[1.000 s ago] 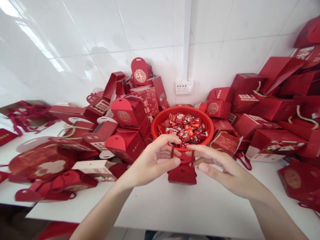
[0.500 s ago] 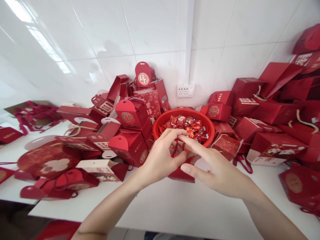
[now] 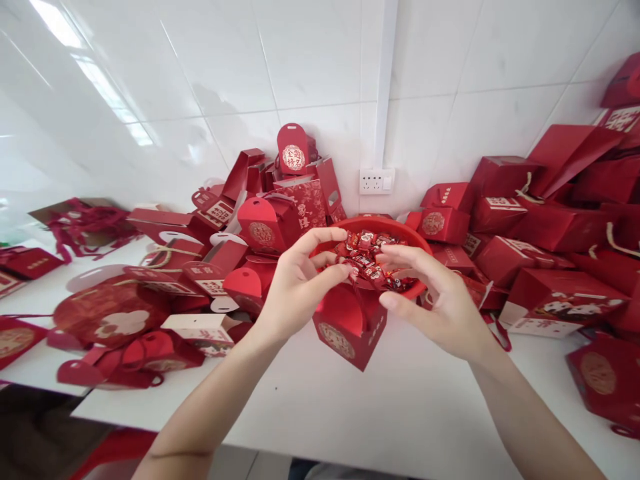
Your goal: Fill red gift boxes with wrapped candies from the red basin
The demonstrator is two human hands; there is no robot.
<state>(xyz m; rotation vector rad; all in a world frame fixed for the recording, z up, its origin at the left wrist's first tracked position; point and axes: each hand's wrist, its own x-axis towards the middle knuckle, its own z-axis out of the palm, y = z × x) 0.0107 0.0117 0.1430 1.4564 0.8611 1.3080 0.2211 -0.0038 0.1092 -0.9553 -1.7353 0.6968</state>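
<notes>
Pinching cord (image 3: 357, 287), perhaps, left hand (image 3: 296, 285) curled, right hand (image 3: 446, 305) loosely cupped

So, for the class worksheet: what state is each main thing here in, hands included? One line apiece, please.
Left hand: fingers curved, grip unclear.
Right hand: open, thumb apart from fingers.
Box below the hands: turned corner-on; whether fully closed, unclear.
Red basin: holding candies, partly hidden by the hands.
Candies: wrapped, heaped.
Wall socket: nothing plugged in.
Ribbons at far left: tangled.
</notes>
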